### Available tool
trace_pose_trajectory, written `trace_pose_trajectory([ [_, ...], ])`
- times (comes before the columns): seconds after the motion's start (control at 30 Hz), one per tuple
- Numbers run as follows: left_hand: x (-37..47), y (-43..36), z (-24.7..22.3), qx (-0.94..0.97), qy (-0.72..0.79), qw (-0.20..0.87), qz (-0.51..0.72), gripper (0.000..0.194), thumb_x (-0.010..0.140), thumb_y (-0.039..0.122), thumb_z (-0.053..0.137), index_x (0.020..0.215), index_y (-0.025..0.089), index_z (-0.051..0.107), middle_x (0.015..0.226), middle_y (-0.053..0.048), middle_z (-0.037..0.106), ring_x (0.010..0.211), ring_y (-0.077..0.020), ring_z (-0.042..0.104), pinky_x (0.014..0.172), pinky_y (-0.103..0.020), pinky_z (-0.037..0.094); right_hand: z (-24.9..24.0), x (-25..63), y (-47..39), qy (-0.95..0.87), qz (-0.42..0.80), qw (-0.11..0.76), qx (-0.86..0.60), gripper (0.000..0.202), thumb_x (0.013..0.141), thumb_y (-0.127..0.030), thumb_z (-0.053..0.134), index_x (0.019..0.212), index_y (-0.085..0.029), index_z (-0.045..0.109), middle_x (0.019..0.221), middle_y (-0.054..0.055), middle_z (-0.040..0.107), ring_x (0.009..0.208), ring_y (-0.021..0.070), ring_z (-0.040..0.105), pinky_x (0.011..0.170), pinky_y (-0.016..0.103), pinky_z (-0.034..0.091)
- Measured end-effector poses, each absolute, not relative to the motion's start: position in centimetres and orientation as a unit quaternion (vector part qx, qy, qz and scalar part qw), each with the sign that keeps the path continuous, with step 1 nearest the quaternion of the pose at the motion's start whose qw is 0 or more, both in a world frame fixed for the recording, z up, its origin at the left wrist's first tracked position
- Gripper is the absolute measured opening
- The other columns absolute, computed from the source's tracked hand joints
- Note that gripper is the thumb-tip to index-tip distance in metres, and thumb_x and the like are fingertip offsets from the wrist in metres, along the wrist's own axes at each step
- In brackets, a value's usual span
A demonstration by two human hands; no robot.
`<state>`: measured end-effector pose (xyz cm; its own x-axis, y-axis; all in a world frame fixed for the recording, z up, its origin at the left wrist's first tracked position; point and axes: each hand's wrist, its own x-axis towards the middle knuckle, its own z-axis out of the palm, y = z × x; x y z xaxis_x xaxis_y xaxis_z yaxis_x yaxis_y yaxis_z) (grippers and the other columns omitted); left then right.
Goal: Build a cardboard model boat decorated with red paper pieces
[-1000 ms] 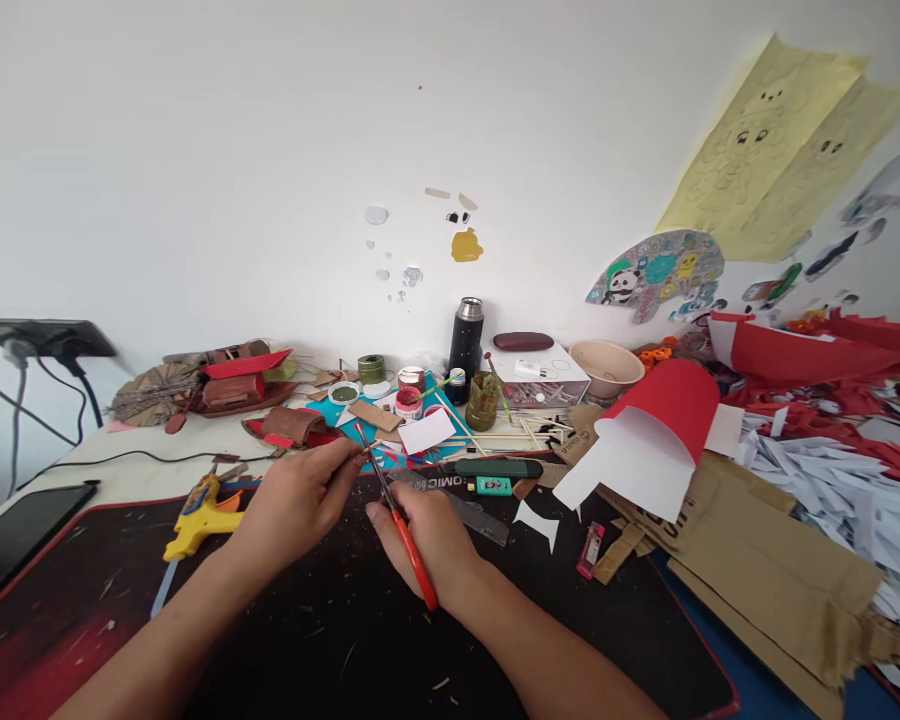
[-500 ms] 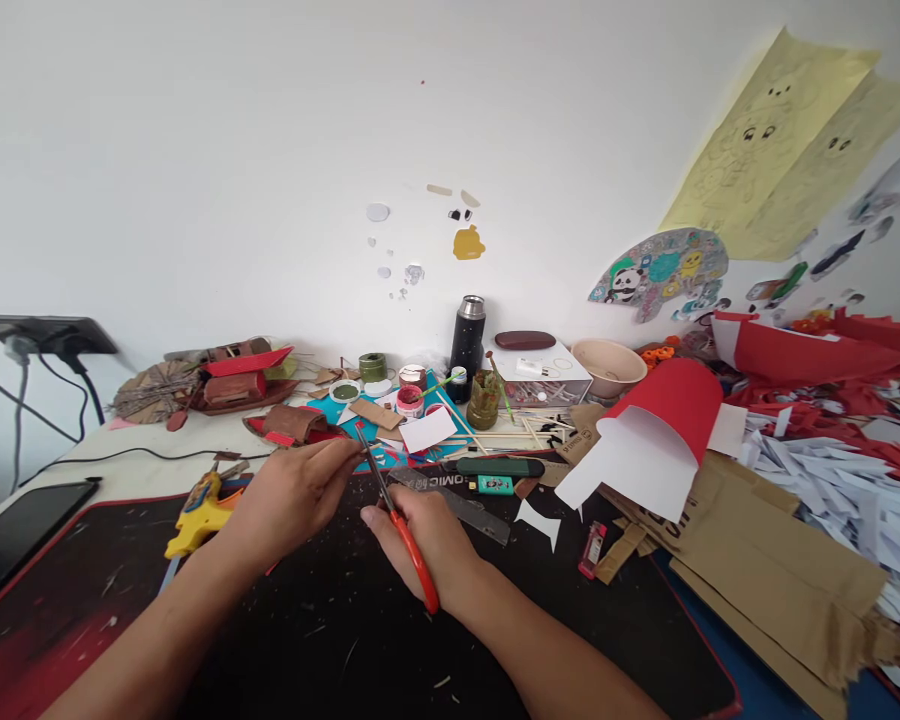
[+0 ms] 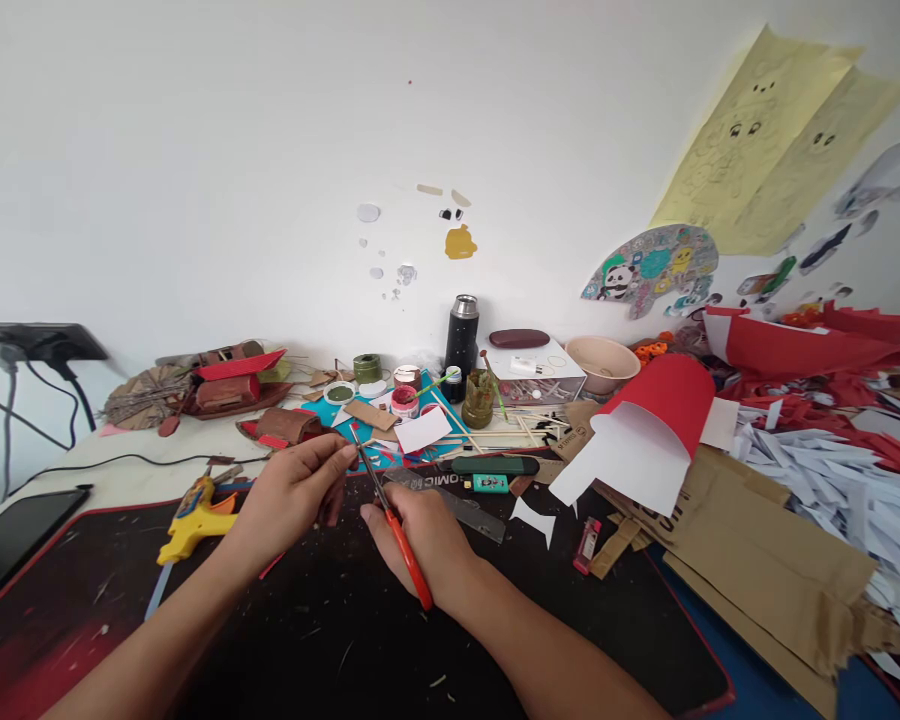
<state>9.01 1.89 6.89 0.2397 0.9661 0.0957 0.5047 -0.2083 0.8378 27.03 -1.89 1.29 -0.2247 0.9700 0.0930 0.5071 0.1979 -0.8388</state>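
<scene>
My right hand (image 3: 431, 530) grips a pair of scissors (image 3: 406, 555) with orange handles, blades pointing up and away from me. The blades look nearly closed. My left hand (image 3: 296, 492) is pinched right beside the blade tips, and whatever lies between its fingertips is too small to make out. Beyond the hands are a metal ruler (image 3: 471, 515), a green utility knife (image 3: 493, 465) and a teal lighter (image 3: 487, 484). A cut scrap of white paper (image 3: 534, 520) lies to the right of the scissors.
A yellow glue gun (image 3: 195, 522) lies left of my left forearm. Paint jars (image 3: 403, 402), a glass jar (image 3: 478, 398) and a black thermos (image 3: 462, 340) stand at the back. On the right are rolled red paper (image 3: 675, 400), cardboard (image 3: 765, 560) and heaped white paper strips (image 3: 817, 480).
My left hand has turned slightly, its lower fingers now hanging more below the pinch. The scissors stay in my right hand at nearly the same place. The whole view has shifted a little.
</scene>
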Motion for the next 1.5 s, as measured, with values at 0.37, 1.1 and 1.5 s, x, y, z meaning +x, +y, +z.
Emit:
trace_pose_trajectory([
  [0.37, 9.2, 2.0, 6.5, 0.544, 0.456, 0.580, 0.399, 0.053, 0.084, 0.060, 0.076, 0.062, 0.022, 0.046, 0.047, 0.010, 0.037, 0.032, -0.0079, 0.042, 0.036, -0.021, 0.027, 1.3, 26.9, -1.9, -0.710, 0.327, 0.328, -0.530, 0.025, 0.097, -0.036, 0.064, 0.077, -0.024, 0.055, 0.064, -0.001, 0.058, 0.058, 0.0156, 0.052, 0.058, 0.027, 0.034],
  [1.1, 4.0, 3.3, 8.4, 0.586, 0.452, 0.345, 0.577, 0.033, 0.100, 0.044, 0.061, 0.075, 0.023, 0.061, 0.057, 0.002, 0.060, 0.053, -0.0149, 0.054, 0.055, -0.026, 0.044, 2.3, 25.7, -2.6, -0.857, 0.146, 0.062, -0.490, 0.048, 0.098, -0.066, 0.065, 0.105, -0.020, 0.075, 0.091, 0.011, 0.082, 0.085, 0.0311, 0.079, 0.070, 0.032, 0.050],
  [1.5, 5.4, 3.5, 6.3, 0.712, 0.453, 0.326, 0.426, 0.037, 0.102, 0.056, 0.049, 0.091, 0.024, 0.063, 0.070, 0.002, 0.065, 0.062, -0.0195, 0.063, 0.063, -0.030, 0.047, 3.6, 26.7, -3.8, -0.897, 0.107, -0.067, -0.423, 0.063, 0.083, -0.075, 0.077, 0.113, -0.019, 0.076, 0.093, 0.014, 0.082, 0.081, 0.0357, 0.080, 0.065, 0.035, 0.052],
])
